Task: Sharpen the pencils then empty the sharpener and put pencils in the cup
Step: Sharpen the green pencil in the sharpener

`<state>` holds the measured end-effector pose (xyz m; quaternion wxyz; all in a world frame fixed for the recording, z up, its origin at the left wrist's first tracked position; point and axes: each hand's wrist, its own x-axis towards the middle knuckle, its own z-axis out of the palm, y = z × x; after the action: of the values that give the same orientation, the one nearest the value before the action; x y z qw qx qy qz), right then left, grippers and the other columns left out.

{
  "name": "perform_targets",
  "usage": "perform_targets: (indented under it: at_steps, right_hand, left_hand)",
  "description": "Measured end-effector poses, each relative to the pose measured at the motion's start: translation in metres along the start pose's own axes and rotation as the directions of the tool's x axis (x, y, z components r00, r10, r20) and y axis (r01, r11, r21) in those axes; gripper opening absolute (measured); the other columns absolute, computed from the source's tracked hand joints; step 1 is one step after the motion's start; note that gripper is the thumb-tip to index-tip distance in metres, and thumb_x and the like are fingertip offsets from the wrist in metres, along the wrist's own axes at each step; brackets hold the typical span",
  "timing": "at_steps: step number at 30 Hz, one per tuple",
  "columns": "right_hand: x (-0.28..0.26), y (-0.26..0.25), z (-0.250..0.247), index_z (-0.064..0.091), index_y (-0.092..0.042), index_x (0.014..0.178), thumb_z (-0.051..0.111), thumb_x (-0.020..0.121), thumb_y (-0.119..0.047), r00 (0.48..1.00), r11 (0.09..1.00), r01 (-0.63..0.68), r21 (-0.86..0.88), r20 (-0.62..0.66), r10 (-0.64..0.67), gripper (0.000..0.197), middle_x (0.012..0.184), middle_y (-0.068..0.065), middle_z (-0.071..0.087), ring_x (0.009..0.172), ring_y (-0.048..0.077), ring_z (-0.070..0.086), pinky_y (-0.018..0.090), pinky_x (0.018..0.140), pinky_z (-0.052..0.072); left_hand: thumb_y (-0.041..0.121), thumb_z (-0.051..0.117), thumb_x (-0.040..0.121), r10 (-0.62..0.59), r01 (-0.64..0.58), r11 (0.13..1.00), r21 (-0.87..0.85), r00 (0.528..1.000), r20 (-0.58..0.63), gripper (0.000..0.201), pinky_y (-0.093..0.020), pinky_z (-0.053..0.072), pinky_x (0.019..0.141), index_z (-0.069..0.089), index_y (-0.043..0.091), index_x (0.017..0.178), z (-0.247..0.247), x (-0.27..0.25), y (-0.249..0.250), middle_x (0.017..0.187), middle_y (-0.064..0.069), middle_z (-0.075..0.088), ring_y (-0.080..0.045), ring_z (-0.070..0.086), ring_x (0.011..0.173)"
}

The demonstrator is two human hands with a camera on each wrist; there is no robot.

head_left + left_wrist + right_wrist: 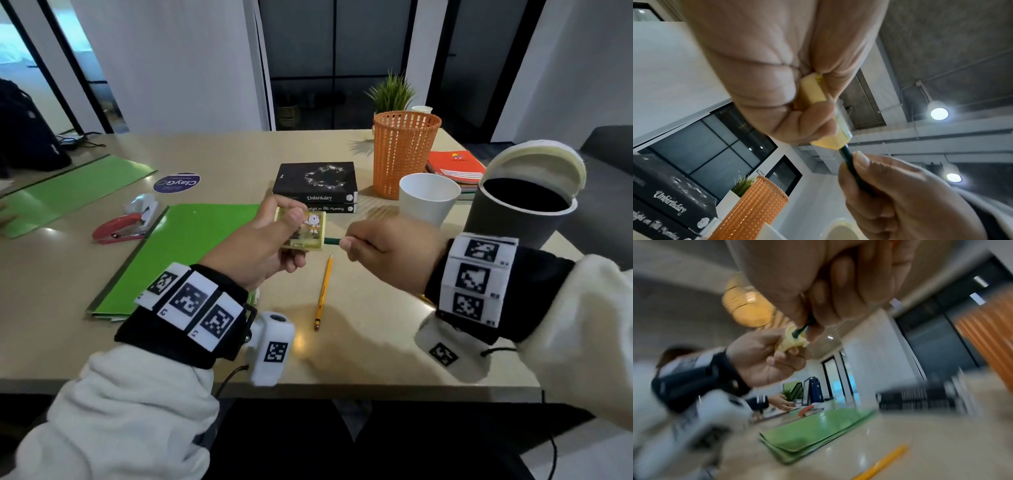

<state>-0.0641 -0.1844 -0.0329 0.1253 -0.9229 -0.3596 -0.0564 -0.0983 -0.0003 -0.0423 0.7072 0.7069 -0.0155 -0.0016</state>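
My left hand (260,240) grips the yellow sharpener (303,230) above the surface (376,342): thumb pressed across its top face, fingers (291,262) curled under it. Cartoon figure on the clear lid faces up.

My right hand (383,246) pinches the dark green pencil (331,241); its fingers (861,160) are closed tight round the shaft just beside the sharpener. Only a short stretch of pencil shows between fingertips and the sharpener's right side; the tip is inside the hole, hidden. Right wrist view is blurred but shows the same: pencil entering the sharpener's end.

Below the hands, a yellow pencil (323,293) lies flat on the surface, eraser end toward me, point toward the sharpener, touching neither hand.

Left of it: green folder (191,246), then a red stapler (118,229). Beyond the hands: two stacked black books (315,185). Right of them, a white paper cup (428,198), upright, near my right hand but apart. Behind the cup an orange mesh basket (404,154); beside the cup a dark bin (520,212) with its white lid tipped open. Orange notebooks (455,166) farther back, a small green plant (390,92) behind the basket.

Room: white walls, dark glass panels, bare concrete ceiling with round lamps.
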Motion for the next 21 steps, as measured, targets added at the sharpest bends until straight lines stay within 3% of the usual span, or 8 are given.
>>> perform_targets:
  at_steps: [2, 3, 7, 11, 14, 17, 19, 21]
  right_hand:
    - [0.002, 0.0, -0.002, 0.057, -0.014, 0.089, 0.032, 0.095, -0.036, 0.971, 0.951, 0.096, -0.294, -0.181, -0.154, 0.034, 0.075, 0.002, 0.06, 0.07, 0.028, 0.059, 0.031, 0.056, 0.045]
    - [0.002, -0.001, -0.002, 0.06, -0.012, 0.088, 0.034, 0.093, -0.033, 0.954, 0.914, 0.126, -0.386, -0.204, -0.218, 0.034, 0.073, 0.004, 0.061, 0.064, 0.028, 0.059, 0.03, 0.051, 0.043]
    - [0.009, 0.008, 0.0, 0.059, -0.008, 0.081, 0.042, 0.088, -0.026, 0.904, 0.837, 0.127, -0.532, -0.285, -0.318, 0.026, 0.064, 0.006, 0.059, 0.051, 0.028, 0.056, 0.026, 0.044, 0.032]
    - [0.006, 0.0, -0.005, 0.055, -0.01, 0.066, 0.038, 0.088, -0.032, 0.9, 0.858, 0.056, -0.51, -0.346, -0.264, 0.036, 0.044, 0.001, 0.052, 0.032, 0.023, 0.046, 0.013, 0.046, 0.015]
    - [0.003, -0.003, -0.007, 0.05, -0.011, 0.065, 0.032, 0.088, -0.037, 0.927, 0.898, 0.061, -0.436, -0.308, -0.213, 0.04, 0.04, 0.0, 0.046, 0.032, 0.022, 0.029, 0.011, 0.048, 0.009]
    - [0.003, 0.001, -0.003, 0.038, -0.018, 0.075, 0.024, 0.096, -0.042, 0.973, 0.917, 0.091, -0.389, -0.163, -0.165, 0.034, 0.058, -0.001, 0.049, 0.052, 0.025, 0.042, 0.021, 0.044, 0.018]
    - [0.004, 0.005, 0.002, 0.037, -0.021, 0.073, 0.022, 0.095, -0.045, 0.988, 0.959, 0.081, -0.271, -0.107, -0.114, 0.036, 0.065, -0.003, 0.048, 0.067, 0.025, 0.051, 0.027, 0.051, 0.031]
    - [0.005, 0.005, 0.003, 0.035, -0.02, 0.065, 0.025, 0.095, -0.045, 0.998, 0.988, 0.04, -0.147, -0.043, -0.047, 0.041, 0.063, -0.004, 0.045, 0.071, 0.023, 0.051, 0.029, 0.059, 0.037]
  left_hand:
    - [0.024, 0.035, 0.098, -0.017, 0.014, 0.996, -0.092, 0.999, -0.034, 0.012, -0.019, 0.04, 0.044, 0.043, 0.016, 0.096, -0.002, 0.003, 0.002, 0.072, -0.01, 0.05, -0.012, 0.05, 0.045]
    - [0.025, 0.034, 0.098, -0.027, 0.02, 0.991, -0.133, 0.998, -0.054, 0.013, -0.019, 0.039, 0.043, 0.043, 0.015, 0.095, -0.002, 0.005, 0.004, 0.07, -0.008, 0.052, -0.011, 0.049, 0.043]
    - [0.028, 0.034, 0.098, -0.088, 0.071, 0.969, -0.238, 0.994, -0.061, 0.016, -0.015, 0.038, 0.039, 0.044, 0.015, 0.095, -0.001, 0.007, 0.006, 0.056, -0.002, 0.056, -0.01, 0.048, 0.04]
    - [0.028, 0.032, 0.099, -0.076, 0.068, 0.972, -0.226, 0.997, -0.026, 0.014, -0.016, 0.038, 0.041, 0.041, 0.017, 0.094, 0.001, 0.005, 0.008, 0.056, 0.0, 0.055, -0.01, 0.047, 0.042]
    - [0.026, 0.032, 0.098, -0.053, 0.049, 0.979, -0.195, 0.998, -0.015, 0.013, -0.018, 0.04, 0.044, 0.039, 0.016, 0.095, 0.002, 0.002, 0.005, 0.062, -0.004, 0.053, -0.011, 0.047, 0.044]
    - [0.027, 0.032, 0.098, -0.031, 0.03, 0.994, -0.104, 0.999, -0.014, 0.012, -0.019, 0.038, 0.045, 0.039, 0.018, 0.095, 0.003, 0.0, -0.001, 0.068, -0.009, 0.048, -0.011, 0.047, 0.045]
    - [0.025, 0.033, 0.098, -0.005, 0.005, 1.0, -0.025, 1.0, -0.022, 0.009, -0.017, 0.038, 0.043, 0.04, 0.021, 0.094, 0.003, 0.0, -0.003, 0.068, -0.011, 0.047, -0.011, 0.047, 0.045]
    - [0.025, 0.035, 0.097, 0.016, -0.014, 0.998, 0.068, 1.0, -0.017, 0.006, -0.018, 0.04, 0.044, 0.041, 0.024, 0.095, 0.002, 0.0, -0.006, 0.069, -0.01, 0.048, -0.014, 0.048, 0.049]
